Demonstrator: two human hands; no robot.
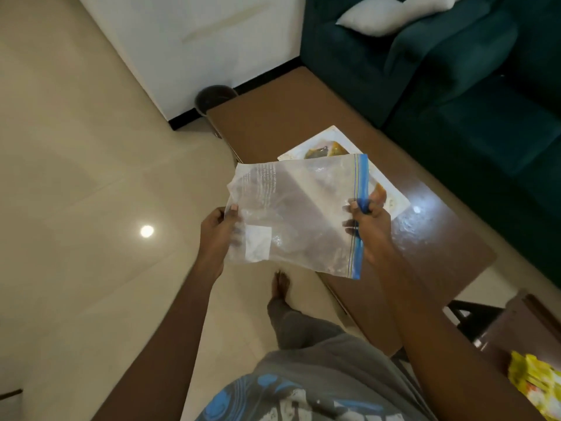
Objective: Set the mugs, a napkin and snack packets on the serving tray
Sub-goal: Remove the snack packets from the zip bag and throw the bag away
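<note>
Right under the camera is the person's grey and blue shirt [306,396], and both bare arms reach out from it over the shiny floor [76,177]. Past the arms stands a long brown table [303,117] with a big dark green sofa [455,86] beside it, and a white cushion [376,16] lies on the sofa. On the table sits the white serving tray [331,136], with some picture or print on it that is partly hidden. I see no mugs and no napkin on it. Held up in front of the tray, and not touching it, is a clear plastic bag [303,214] with a blue zip strip along one edge. It looks very light, thin and floppy, and slippery too, so I think it is best held by the stiff zip edge or pinched at a corner. What is inside is too faint to tell. The left hand [217,229] pinches the plain side of the bag, thumb on top and fingers curled behind. The right hand [368,226] is closed on the zip edge, with the blue strip running between thumb and fingers. Far down at the right edge, on a second brown surface, lies a yellow snack packet [534,387]. It looks crinkly and light, and should be gripped gently by its side so the snacks do not get crushed.
</note>
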